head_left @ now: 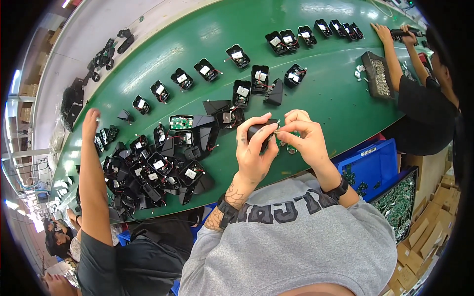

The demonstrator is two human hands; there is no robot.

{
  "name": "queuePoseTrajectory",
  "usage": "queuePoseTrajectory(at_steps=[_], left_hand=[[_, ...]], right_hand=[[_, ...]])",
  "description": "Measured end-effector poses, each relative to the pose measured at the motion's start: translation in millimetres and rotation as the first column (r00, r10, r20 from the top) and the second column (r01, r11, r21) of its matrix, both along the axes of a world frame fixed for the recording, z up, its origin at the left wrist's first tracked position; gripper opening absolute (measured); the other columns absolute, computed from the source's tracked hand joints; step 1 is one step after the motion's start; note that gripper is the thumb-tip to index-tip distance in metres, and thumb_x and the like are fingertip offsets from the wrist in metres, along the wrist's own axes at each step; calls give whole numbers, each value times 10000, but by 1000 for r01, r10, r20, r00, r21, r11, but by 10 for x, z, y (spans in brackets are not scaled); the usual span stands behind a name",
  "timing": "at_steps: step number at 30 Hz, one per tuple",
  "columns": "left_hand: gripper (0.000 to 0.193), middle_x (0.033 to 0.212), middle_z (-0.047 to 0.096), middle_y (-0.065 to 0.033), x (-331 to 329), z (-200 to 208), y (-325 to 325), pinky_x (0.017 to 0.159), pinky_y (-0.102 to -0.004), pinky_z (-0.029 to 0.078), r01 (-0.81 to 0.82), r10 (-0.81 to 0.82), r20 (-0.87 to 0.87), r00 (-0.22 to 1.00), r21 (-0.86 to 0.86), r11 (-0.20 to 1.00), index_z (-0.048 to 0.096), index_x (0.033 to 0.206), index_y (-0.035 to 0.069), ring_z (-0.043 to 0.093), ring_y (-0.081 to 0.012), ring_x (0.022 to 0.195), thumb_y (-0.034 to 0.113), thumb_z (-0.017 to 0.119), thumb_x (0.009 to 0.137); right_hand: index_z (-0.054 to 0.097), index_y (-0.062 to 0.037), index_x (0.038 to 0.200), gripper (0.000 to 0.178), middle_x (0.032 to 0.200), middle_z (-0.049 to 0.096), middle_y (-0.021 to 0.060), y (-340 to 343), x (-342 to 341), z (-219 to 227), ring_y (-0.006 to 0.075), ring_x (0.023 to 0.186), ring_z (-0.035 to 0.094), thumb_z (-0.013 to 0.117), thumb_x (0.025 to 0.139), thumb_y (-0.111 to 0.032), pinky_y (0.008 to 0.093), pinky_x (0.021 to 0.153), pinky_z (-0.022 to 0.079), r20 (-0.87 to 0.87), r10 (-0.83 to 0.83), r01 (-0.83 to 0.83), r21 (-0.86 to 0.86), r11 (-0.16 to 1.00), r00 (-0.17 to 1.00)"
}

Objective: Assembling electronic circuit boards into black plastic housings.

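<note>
I see one case (255, 130) within the grasp of the left hand (251, 159). Just beside it, I can't tell whether the right hand (309, 142) grips anything.

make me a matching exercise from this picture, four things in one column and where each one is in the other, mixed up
Column one
1. rounded black plastic housing
2. blue rectangular plastic crate
3. dark rectangular tray of small pale parts
4. flat green circuit board with a pale border around it

Column two
A. past the near edge of the glossy green table, on the person's right
B. in the person's left hand
C. left of that hand, facing up
D. on the table near a co-worker's hand

Pairs: 1-B, 2-A, 3-D, 4-C
</note>
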State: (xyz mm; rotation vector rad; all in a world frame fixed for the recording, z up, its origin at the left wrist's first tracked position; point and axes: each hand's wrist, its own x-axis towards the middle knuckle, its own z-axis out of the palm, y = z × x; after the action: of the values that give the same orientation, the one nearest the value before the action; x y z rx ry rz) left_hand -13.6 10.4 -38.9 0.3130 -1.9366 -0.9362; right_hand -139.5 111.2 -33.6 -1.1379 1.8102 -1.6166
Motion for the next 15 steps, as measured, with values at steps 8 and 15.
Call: queuePoseTrajectory(at_steps=[8,15], left_hand=[[426,1139,549,-156,17,15,-17,855,-393,532,47,-47,18,999,-15,999,633,1109,50,615,-320,1057,-105,677,714],[415,1130,557,-154,1,-5,58,845,-386,537,-7,6,15,1000,22,1000,631,1105,52,616,-317,1051,-99,676,720]], right_hand=[[728,-19,811,138,839,582,24,10,-19,-59,166,934,531,791,746,-124,298,845,407,205,43,-37,-35,999,978],[739,-5,876,109,905,576,14,35,34,-85,91,818,546,764,776,-43,220,719,439,490,24,-24,-5,1000,872]])
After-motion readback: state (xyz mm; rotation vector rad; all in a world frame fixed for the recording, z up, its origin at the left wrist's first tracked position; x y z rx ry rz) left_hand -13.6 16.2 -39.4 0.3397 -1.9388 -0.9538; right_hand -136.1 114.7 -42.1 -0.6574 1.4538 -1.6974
